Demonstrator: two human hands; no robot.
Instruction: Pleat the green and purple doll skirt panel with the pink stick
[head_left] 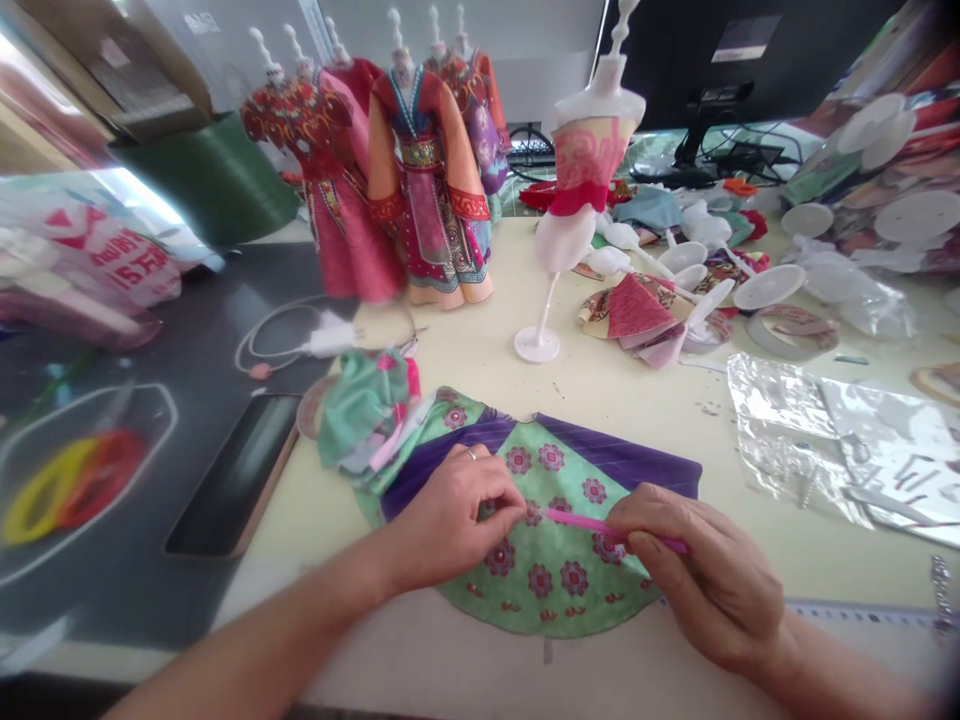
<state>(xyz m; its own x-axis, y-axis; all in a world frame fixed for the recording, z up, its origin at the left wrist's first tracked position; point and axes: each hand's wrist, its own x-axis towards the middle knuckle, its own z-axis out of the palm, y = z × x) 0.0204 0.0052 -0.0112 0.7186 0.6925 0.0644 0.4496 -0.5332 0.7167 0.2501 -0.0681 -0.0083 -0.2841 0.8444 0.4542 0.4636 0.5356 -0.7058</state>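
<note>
Head view: pink stick [579, 521] lies nearly crosswise, tip pointing left.

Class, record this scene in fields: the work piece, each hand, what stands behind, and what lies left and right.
Work piece: green, fan-shaped flowered fabric with purple side panels
Left hand: pinched over the fabric; anything held is too small to tell
Right hand: holds a pink stick pointing toward the left hand
Behind: doll-sized dress form, dressed doll mannequins
Left: smartphone, scissors
Right: clear plastic bag, ruler
</note>
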